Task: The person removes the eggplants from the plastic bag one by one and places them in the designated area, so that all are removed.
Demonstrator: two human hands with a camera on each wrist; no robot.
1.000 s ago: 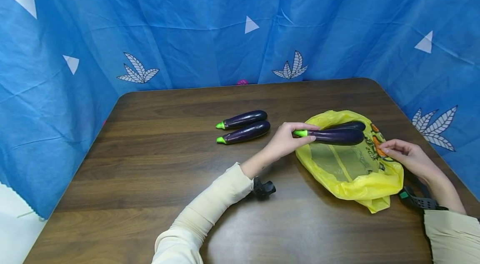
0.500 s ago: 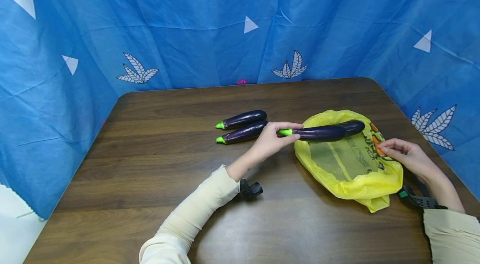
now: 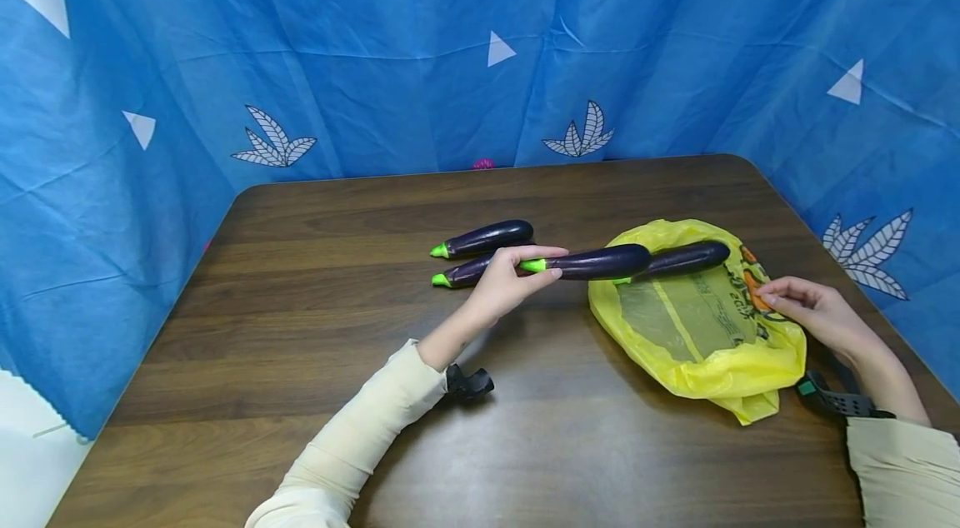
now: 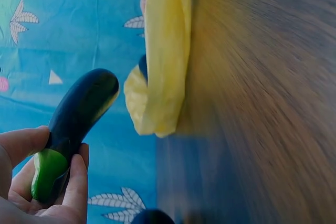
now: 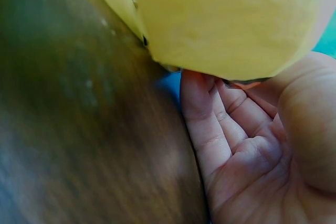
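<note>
My left hand (image 3: 504,285) grips a dark purple eggplant (image 3: 596,262) by its green stem end, thumb on one side and fingers on the other. In the left wrist view this eggplant (image 4: 81,109) is tilted up, beside the yellow plastic bag (image 4: 168,61) and above the table. The bag (image 3: 675,382) lies with its mouth wide, and another eggplant (image 3: 692,256) is in it, partly covered by the held one. At the bag's right rim, my right hand (image 3: 813,313) pinches the plastic; in the right wrist view its fingertips are hidden behind the bag (image 5: 220,24).
Two more eggplants lie on the wooden table (image 3: 300,328) left of the bag: a farther one (image 3: 493,236) and a nearer one (image 3: 468,271) partly behind my left hand. A blue patterned curtain (image 3: 420,53) stands along the table's back and sides.
My left hand has moved left, drawing the held eggplant from over the bag to its left rim. More of the eggplant inside the bag now shows. My right hand has stayed put.
</note>
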